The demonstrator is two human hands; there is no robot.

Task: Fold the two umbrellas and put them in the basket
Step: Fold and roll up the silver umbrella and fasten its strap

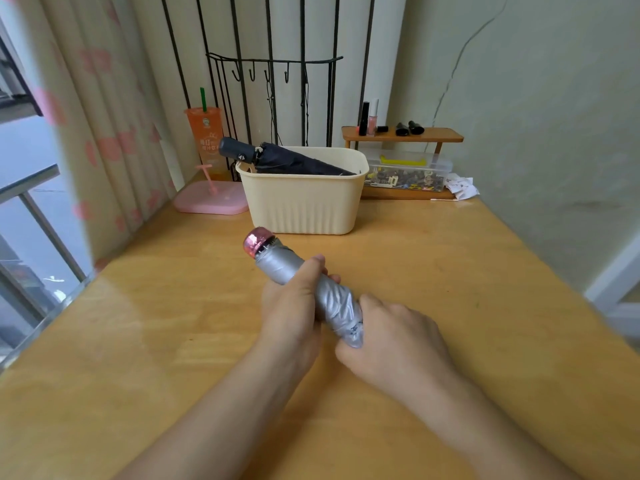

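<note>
A cream basket (304,206) stands on the wooden surface (450,271) near the middle of its far edge. In it lies a folded dark umbrella (298,162), slanted, its handle poking out over the basket's left rim. In front of the basket, nearer the surface's middle, a folded silver umbrella (280,263) with a pink cap is held just above the surface, cap pointing toward the basket. The left hand (291,306) has its grip curled round the umbrella's middle. The right hand (391,337) has its grip closed round the near end. Toward the far right corner a clear plastic box (408,168) holds a jumble of small items. At the far left corner stands an orange cup (207,140) with a green straw.
</note>
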